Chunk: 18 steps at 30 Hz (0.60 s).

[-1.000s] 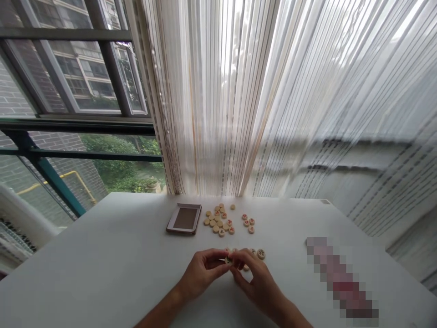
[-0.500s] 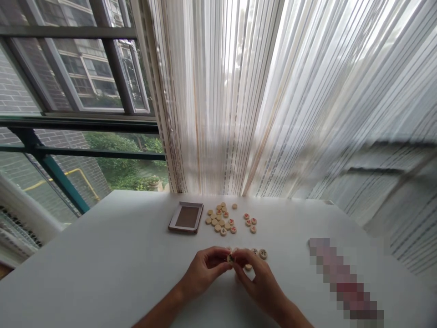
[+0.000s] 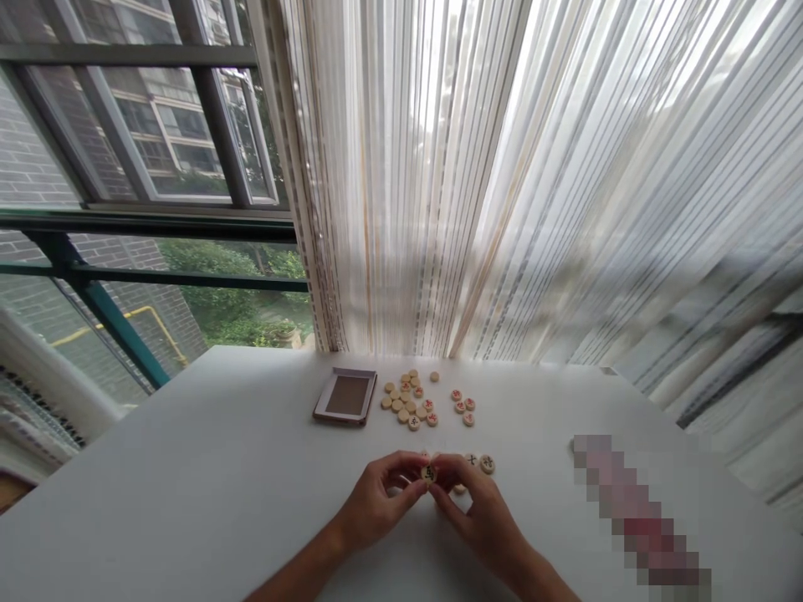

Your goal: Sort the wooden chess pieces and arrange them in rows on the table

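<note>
Between the fingertips of my left hand (image 3: 381, 495) and my right hand (image 3: 480, 506) is a round wooden Chinese chess piece (image 3: 428, 474) with a black character, its marked face tilted toward me. Both hands are closed in a pinch on it, above the near part of the table. Just behind my right hand lie two black-marked pieces (image 3: 488, 463). Another piece (image 3: 459, 489) shows partly under the right fingers, and a red-marked one peeks out behind the fingertips. My fingers hide the rest of that row.
Farther back on the white table (image 3: 207, 468) lies a loose cluster of wooden pieces (image 3: 397, 405), many blank side up. Several red-marked pieces (image 3: 460, 407) sit to its right. An open shallow box (image 3: 349, 395) stands at the left. A blurred-out strip (image 3: 640, 510) lies at the right.
The chess piece has turned in my fingertips, so its black character now faces me more fully. Both hands stay in nearly the same place; the view has shifted slightly.
</note>
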{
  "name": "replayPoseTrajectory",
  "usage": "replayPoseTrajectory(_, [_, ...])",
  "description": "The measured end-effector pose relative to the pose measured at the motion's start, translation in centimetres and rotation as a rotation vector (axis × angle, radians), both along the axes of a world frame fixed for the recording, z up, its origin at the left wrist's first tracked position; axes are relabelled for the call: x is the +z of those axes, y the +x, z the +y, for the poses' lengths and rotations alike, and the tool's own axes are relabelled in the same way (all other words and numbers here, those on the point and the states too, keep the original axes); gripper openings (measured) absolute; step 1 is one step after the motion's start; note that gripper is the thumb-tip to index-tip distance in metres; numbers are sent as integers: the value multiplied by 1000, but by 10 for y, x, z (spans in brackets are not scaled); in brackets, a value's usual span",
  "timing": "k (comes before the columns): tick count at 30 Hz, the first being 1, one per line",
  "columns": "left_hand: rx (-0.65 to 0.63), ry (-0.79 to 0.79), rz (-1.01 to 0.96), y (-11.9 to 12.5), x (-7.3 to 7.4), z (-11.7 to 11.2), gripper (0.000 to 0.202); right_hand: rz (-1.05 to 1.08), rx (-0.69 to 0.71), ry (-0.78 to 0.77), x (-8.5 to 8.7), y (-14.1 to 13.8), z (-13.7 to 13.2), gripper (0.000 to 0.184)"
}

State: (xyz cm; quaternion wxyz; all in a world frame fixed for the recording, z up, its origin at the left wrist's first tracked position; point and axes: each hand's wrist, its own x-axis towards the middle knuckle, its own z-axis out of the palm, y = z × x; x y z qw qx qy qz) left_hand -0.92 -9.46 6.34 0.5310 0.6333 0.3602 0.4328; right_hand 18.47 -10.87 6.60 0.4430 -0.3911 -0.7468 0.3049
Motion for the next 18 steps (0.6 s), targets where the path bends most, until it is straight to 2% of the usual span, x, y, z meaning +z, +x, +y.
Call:
replayPoseTrajectory(12, [36, 45, 33, 2, 0, -4, 28, -9, 2, -35, 9, 2, -3, 16])
replayPoseTrajectory(18, [31, 169, 138, 2, 5, -7, 24, -8, -3, -66, 11, 1, -3, 13])
